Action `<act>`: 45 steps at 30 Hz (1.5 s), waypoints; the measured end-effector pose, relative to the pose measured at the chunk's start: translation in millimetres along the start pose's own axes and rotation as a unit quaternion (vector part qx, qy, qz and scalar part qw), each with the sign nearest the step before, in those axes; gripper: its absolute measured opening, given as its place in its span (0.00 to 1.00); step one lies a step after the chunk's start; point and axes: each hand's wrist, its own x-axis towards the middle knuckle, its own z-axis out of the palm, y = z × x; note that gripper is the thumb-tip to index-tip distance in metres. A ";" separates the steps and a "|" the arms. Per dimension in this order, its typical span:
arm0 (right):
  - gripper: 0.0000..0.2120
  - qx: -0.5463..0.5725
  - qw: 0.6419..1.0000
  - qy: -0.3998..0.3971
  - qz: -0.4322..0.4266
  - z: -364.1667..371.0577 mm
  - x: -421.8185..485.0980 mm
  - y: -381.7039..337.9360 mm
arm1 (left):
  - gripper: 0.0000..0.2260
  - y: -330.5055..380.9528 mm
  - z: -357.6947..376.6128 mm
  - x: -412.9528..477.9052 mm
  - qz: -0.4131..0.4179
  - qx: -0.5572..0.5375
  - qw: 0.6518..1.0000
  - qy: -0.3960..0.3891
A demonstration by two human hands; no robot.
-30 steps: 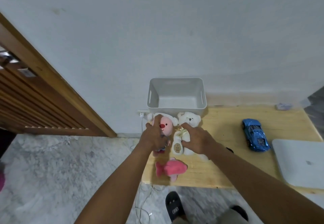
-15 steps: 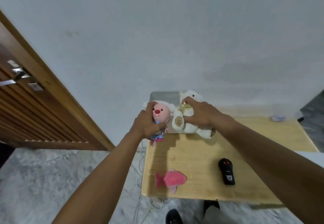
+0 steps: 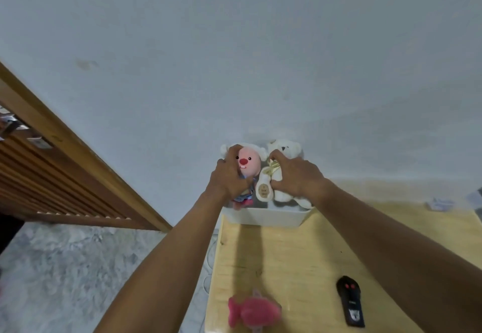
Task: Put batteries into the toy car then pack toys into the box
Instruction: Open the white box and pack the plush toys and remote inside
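At the far left I see a slatted wooden door (image 3: pixel 39 176) above a grey marbled floor (image 3: pixel 65 267). Moving right, my left hand (image 3: pixel 229 179) is raised, its fingers curled round a pink-faced plush doll (image 3: pixel 249 163), gripping it by the side of the head and body. The doll is upright and faces me.

Pressed against the doll's right side is a white teddy bear (image 3: pixel 283 155), also upright. My right hand (image 3: pixel 294 176) clasps it round the middle, thumb and fingers wrapped over the gold ribbon on its chest.

Both toys hang over the open top of the white box (image 3: pixel 266 216), their lower ends at about rim level. I cannot tell whether they touch anything inside. The box stands at the far left corner of the pale wooden table (image 3: pixel 287 254), against the wall.

On the near left edge of the table lies a pink fish plush (image 3: pixel 251 312), blurred. To its right, apart from it, a black remote (image 3: pixel 349 301) with 2 red buttons lies flat. Far right, by the wall, there is a small crumpled scrap (image 3: pixel 439 203) too small to identify.
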 end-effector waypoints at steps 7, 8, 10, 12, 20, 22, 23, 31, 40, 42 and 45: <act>0.27 -0.056 0.998 -0.024 -0.021 50.3 29.2 15.4 | 0.39 -18.7 32.9 33.3 -0.056 -0.001 0.996 -0.063; 0.27 -0.066 0.997 -0.024 -0.022 56.1 32.1 16.2 | 0.40 -22.5 36.7 36.9 -0.066 0.005 0.995 -0.071; 0.28 -0.077 0.996 -0.035 -0.021 66.8 36.4 18.8 | 0.40 -29.6 44.1 44.2 -0.078 0.016 0.993 -0.085; 0.28 -0.079 0.995 -0.065 -0.016 74.8 38.4 22.2 | 0.38 -35.1 51.6 48.8 -0.085 0.026 0.991 -0.102; 0.27 -0.085 0.985 -0.152 0.000 98.7 48.9 31.9 | 0.34 -51.6 75.4 54.9 -0.132 0.018 0.981 -0.140; 0.26 -0.088 0.982 -0.169 0.007 104.5 51.5 34.8 | 0.34 -56.0 79.3 57.1 -0.147 0.013 0.978 -0.149; 0.25 -0.088 0.980 -0.178 0.011 106.2 52.6 35.4 | 0.33 -58.5 81.6 58.0 -0.154 0.009 0.976 -0.152; 0.24 -0.071 0.965 -0.245 0.053 101.8 54.4 31.6 | 0.40 -52.5 78.1 58.6 -0.192 0.025 0.962 -0.193; 0.17 -0.030 0.993 -0.095 0.055 39.2 24.9 19.0 | 0.40 -15.1 44.1 41.9 -0.144 0.078 0.965 -0.203; 0.14 -0.013 0.997 -0.044 0.063 24.4 9.0 17.9 | 0.40 -4.1 36.7 34.9 -0.117 0.063 0.975 -0.177; 0.12 -0.013 0.997 -0.002 0.076 11.2 -19.4 18.0 | 0.39 13.6 29.5 19.2 -0.055 0.060 0.986 -0.145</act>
